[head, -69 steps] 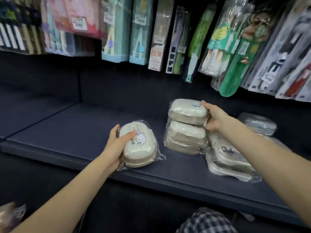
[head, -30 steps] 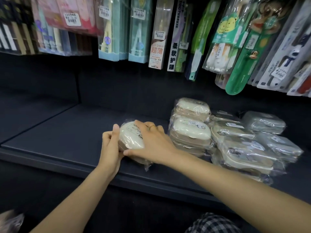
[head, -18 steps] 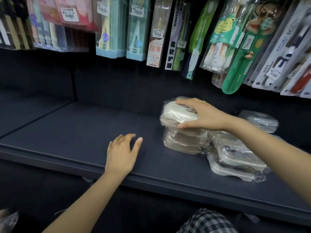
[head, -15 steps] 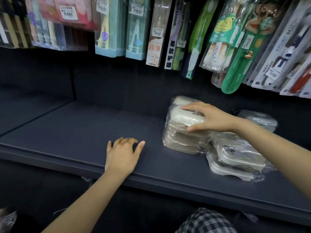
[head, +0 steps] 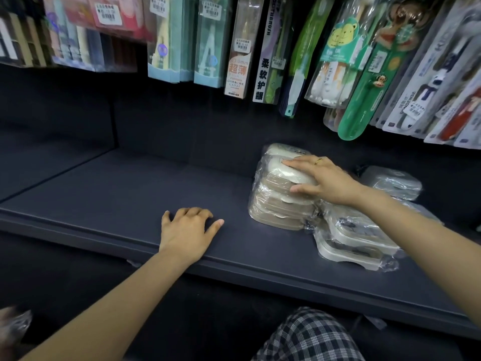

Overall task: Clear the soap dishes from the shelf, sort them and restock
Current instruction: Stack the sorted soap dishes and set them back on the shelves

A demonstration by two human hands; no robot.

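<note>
On the dark blue shelf board (head: pixel 109 194) the stack of beige oval plastic-wrapped soap dishes (head: pixel 282 196) lies long axis across, right of the left hand (head: pixel 188 231) resting flat and empty, while the nearer right hand (head: pixel 321 182) presses straight fingers on top.

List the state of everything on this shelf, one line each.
left hand: open, resting on the shelf.
right hand: open, flat on the beige soap dish stack.
beige soap dish stack: wrapped, upright.
grey soap dishes: wrapped, piled unevenly.
toothbrush packs: hanging above.
</note>
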